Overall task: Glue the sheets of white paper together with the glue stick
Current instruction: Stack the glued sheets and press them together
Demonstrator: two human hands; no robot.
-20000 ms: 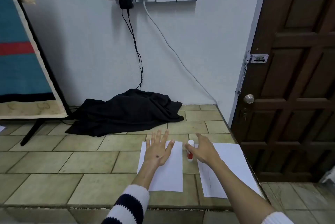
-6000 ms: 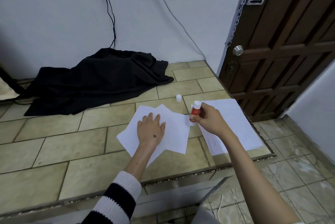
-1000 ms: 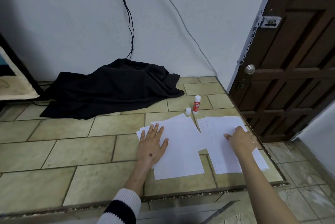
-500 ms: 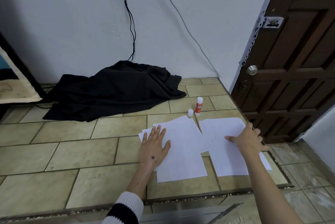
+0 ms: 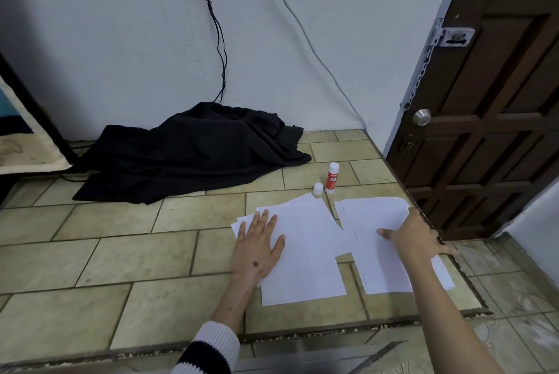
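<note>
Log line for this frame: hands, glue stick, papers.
left hand: flat on glued sheets | right hand: grips stack | glue stick: upright, uncapped, cap beside

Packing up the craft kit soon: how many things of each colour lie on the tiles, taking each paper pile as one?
White: 3, glued pile, loose stack, cap
Red and white: 1, glue stick
Black: 1, cloth
Total: 5

Left sleeve (image 5: 208, 349): ribbed knit, white cuff, dark navy stripe. Right forearm (image 5: 447, 322) bare.
</note>
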